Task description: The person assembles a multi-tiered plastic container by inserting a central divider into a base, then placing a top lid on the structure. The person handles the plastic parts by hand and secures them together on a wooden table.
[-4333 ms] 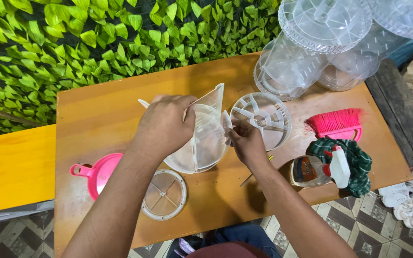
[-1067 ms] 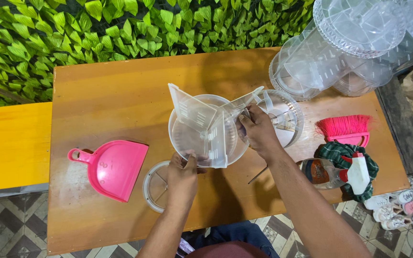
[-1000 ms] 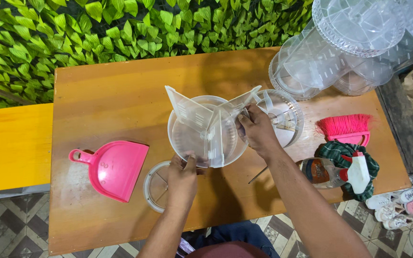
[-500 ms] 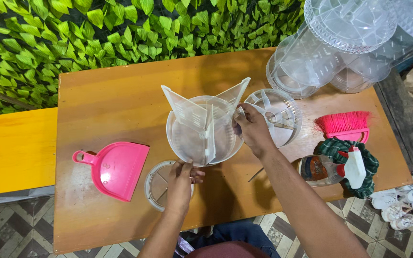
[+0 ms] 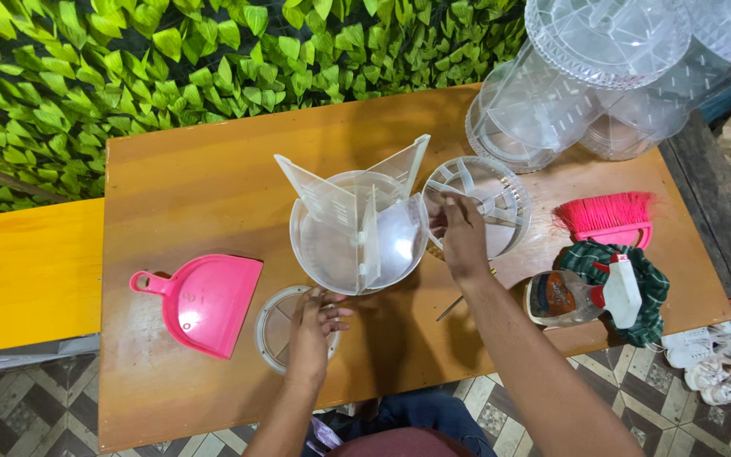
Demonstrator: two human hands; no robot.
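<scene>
A clear round bowl [image 5: 332,254] stands in the middle of the wooden table [image 5: 179,186], with clear divider panels [image 5: 325,193] upright inside it. My right hand [image 5: 460,233] is at the bowl's right rim, fingers curled on its edge, and it lies over a clear spoked ring [image 5: 501,190]. My left hand [image 5: 313,326] rests with fingers apart on a small clear round lid [image 5: 271,332], its fingertips just below the bowl's near rim.
A pink dustpan [image 5: 200,300] lies at the left. At the right are a pink brush [image 5: 607,216] and a spray bottle [image 5: 581,296] on a green checked cloth [image 5: 657,292]. Stacked clear containers [image 5: 577,76] fill the far right corner. A leaf wall [image 5: 213,59] runs behind.
My left hand has let go of the bowl's near rim and dropped onto the small lid. The right hand has slid slightly right along the bowl's edge.
</scene>
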